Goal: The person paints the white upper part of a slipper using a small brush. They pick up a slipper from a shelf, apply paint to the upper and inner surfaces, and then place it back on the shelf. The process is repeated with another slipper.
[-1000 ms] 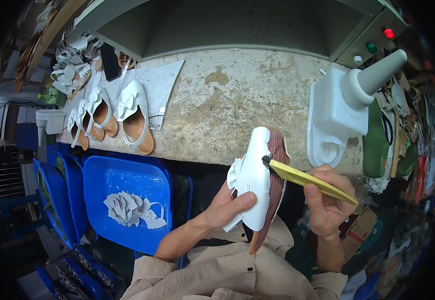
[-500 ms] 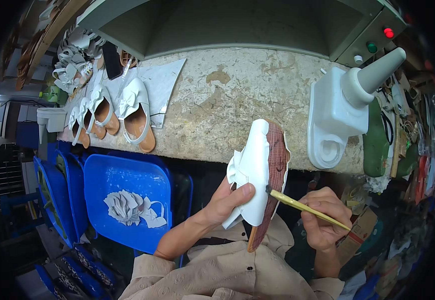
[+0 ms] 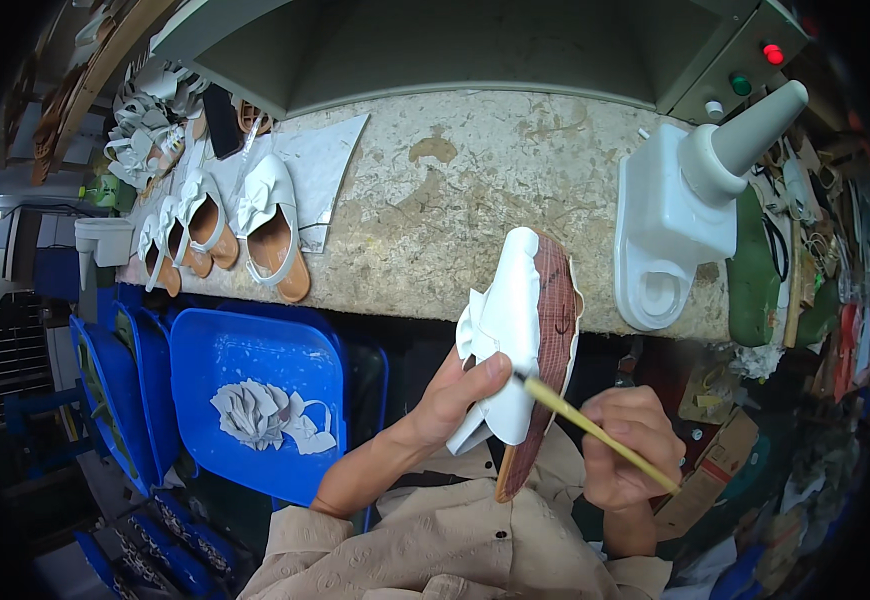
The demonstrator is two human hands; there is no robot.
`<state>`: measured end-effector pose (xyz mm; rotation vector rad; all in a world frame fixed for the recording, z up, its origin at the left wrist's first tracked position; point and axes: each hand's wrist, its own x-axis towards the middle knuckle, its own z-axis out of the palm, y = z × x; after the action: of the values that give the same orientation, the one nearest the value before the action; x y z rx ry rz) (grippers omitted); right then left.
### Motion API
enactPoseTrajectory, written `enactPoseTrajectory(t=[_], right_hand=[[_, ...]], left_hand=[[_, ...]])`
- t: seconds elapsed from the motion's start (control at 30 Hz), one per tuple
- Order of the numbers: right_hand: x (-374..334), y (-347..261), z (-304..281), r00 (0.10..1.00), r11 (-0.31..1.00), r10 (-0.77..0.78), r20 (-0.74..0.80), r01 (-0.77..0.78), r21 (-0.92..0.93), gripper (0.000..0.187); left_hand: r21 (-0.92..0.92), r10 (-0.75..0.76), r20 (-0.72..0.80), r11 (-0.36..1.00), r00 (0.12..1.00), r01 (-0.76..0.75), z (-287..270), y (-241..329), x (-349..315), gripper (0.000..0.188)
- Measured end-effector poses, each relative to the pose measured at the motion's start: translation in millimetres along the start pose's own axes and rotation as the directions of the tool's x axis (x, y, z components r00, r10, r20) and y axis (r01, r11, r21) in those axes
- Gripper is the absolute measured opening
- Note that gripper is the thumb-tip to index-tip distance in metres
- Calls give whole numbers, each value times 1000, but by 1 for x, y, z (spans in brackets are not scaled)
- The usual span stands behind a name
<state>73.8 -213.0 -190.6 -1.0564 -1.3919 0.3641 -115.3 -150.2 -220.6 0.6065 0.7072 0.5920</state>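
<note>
Found a white bow-trimmed sandal (image 3: 507,325) clamped in the left hand (image 3: 452,398), at the near edge of the workbench (image 3: 405,235), with closed end pointing far and reddish checked underside facing right. Found a yellow-handled brush (image 3: 567,409) gripped in the right hand (image 3: 630,450), dark tip at the white upper near the left thumb; cannot confirm contact. Noted both hands apart. Recorded a row of white sandals (image 3: 256,205) far left, a blue plastic chair (image 3: 205,345) bearing pale cut pieces (image 3: 252,415) near left.
</note>
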Motion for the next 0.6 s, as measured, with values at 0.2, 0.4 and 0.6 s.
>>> enactPoseTrajectory(t=[0.2, 0.4, 0.6], right_hand=[[-3, 6, -10, 993, 991, 116, 7, -117, 62, 23], [1, 3, -7, 980, 981, 187, -70, -182, 63, 19], [-5, 4, -11, 993, 993, 120, 1, -120, -1, 21]], left_hand=[[5, -7, -30, 1000, 1000, 7, 8, 9, 1, 64], [42, 51, -31, 998, 998, -49, 12, 7, 5, 59], [107, 79, -89, 992, 993, -69, 11, 4, 7, 58]])
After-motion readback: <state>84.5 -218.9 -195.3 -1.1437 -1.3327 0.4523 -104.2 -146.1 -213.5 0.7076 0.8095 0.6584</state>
